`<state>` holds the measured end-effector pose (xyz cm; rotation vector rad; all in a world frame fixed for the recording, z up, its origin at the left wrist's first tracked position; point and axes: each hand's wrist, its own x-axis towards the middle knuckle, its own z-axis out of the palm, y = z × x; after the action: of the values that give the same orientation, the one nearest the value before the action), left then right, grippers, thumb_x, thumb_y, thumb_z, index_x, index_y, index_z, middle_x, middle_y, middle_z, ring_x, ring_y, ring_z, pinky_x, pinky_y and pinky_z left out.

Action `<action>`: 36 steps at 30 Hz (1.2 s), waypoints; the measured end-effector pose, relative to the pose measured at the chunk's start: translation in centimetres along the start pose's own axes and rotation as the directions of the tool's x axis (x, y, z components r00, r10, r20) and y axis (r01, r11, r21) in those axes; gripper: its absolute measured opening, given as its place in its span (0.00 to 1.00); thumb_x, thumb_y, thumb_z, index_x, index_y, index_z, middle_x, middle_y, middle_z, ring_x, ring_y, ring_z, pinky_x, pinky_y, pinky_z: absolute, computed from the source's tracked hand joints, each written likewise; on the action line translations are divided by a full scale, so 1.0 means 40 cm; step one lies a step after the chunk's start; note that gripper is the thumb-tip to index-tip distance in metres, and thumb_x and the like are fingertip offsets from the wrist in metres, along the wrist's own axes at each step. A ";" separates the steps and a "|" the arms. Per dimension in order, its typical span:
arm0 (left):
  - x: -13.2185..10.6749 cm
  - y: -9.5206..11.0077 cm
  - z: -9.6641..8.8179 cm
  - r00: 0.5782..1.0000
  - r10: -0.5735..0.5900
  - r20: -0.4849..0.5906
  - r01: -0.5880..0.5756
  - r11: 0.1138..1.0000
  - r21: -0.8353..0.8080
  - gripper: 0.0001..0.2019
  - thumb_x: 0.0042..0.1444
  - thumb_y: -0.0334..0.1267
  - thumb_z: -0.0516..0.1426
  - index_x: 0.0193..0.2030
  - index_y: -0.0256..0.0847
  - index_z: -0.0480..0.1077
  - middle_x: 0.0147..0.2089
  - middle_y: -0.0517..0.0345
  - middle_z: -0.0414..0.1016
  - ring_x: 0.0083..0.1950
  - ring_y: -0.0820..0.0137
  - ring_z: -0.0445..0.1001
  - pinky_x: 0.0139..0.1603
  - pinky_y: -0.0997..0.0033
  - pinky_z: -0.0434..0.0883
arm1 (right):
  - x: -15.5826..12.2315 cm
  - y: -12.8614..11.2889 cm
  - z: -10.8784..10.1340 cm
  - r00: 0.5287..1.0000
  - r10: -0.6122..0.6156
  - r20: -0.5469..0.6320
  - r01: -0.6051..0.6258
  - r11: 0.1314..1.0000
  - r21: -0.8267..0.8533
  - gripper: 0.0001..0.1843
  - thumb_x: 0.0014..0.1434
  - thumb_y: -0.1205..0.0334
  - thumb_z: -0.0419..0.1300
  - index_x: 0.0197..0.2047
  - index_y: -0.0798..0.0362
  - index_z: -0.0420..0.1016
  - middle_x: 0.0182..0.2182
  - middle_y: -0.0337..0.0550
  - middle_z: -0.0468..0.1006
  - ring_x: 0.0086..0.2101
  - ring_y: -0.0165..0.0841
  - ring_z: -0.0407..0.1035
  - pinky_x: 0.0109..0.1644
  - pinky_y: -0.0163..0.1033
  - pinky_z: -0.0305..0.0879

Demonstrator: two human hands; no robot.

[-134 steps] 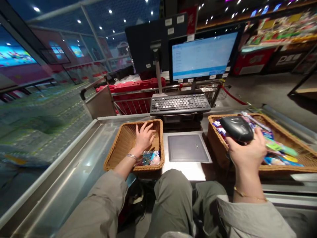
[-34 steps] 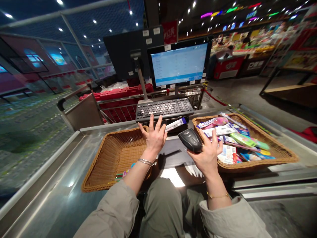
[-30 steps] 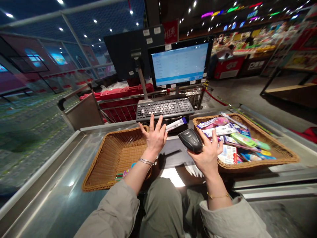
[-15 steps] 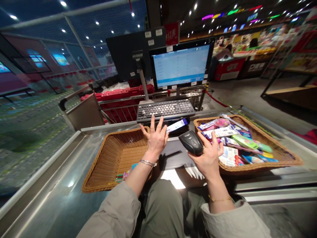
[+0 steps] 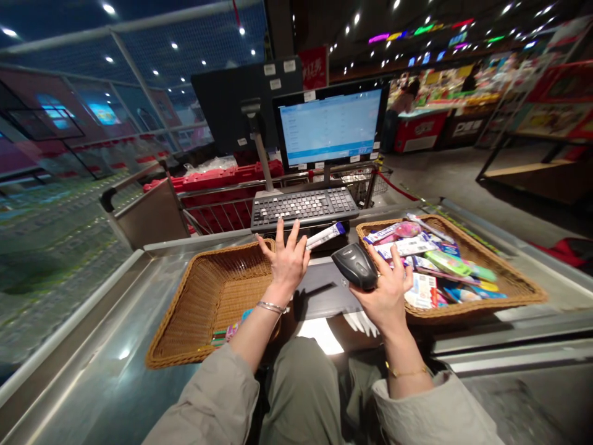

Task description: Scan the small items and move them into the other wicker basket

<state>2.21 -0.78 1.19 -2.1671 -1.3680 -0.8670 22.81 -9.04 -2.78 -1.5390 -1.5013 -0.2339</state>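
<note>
Now, item by item. Handheld scanner [image 5: 356,266]: clenched in my right grip [image 5: 386,290], fingers wrapped around its body, nose tipped up and to the left, just inside the near corner of the right wicker basket [image 5: 463,314]. That basket is heaped with bright packets. Left grip [image 5: 287,262]: released, empty, fingers fanned wide above the inner corner of the left wicker basket [image 5: 217,290]. Slim white-and-blue packet [image 5: 325,235]: alone on the dark ledge below the keyboard [image 5: 304,209], just past my left fingertips [image 5: 280,228], and apparently not touching them. A few small packets [image 5: 227,332] lie at the near end of the left basket, partly hidden by my forearm.

Changes: a few seconds ago my left grip was down in the left basket, and the scanner was out over the right basket's heap. The slim packet was not on the ledge then. Across the last second, both grips have barely shifted.
</note>
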 end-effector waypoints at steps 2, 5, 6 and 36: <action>0.002 0.001 -0.003 1.000 -0.003 0.004 0.003 1.000 -0.014 0.13 0.65 0.40 0.59 0.55 0.49 0.77 0.75 0.53 0.60 0.80 0.42 0.45 0.69 0.20 0.18 | 0.000 0.003 -0.006 1.000 0.012 -0.009 -0.012 1.000 -0.001 0.18 0.55 0.51 0.63 0.47 0.49 0.79 0.62 0.49 0.75 0.70 0.56 0.52 0.72 0.73 0.38; 0.005 0.006 -0.007 1.000 0.001 0.006 0.000 0.999 -0.032 0.13 0.66 0.40 0.58 0.55 0.49 0.78 0.75 0.53 0.61 0.80 0.42 0.45 0.69 0.19 0.19 | 0.001 0.013 -0.016 0.999 0.031 -0.037 -0.031 0.999 0.010 0.22 0.55 0.50 0.64 0.51 0.49 0.77 0.62 0.50 0.75 0.71 0.55 0.52 0.71 0.75 0.38; 0.007 0.009 -0.008 1.000 0.004 0.003 -0.004 0.999 -0.034 0.13 0.66 0.40 0.58 0.55 0.49 0.78 0.75 0.53 0.61 0.80 0.43 0.46 0.69 0.18 0.20 | 0.001 0.017 -0.019 0.998 0.040 -0.046 -0.040 0.999 0.013 0.24 0.55 0.50 0.64 0.54 0.49 0.76 0.62 0.51 0.75 0.71 0.55 0.52 0.71 0.75 0.38; 0.137 0.273 0.047 0.974 0.225 0.022 -0.219 0.963 -0.158 0.13 0.67 0.38 0.56 0.55 0.48 0.77 0.77 0.55 0.57 0.81 0.47 0.41 0.70 0.24 0.15 | 0.022 0.218 -0.206 0.798 0.371 -0.475 -0.437 0.899 -0.032 0.36 0.49 0.43 0.65 0.55 0.58 0.79 0.57 0.64 0.78 0.66 0.60 0.61 0.70 0.66 0.52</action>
<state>14.39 -0.67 3.39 -2.4118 -1.0782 -0.8721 34.27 -12.57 -1.84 -1.7294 -0.7709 -0.4243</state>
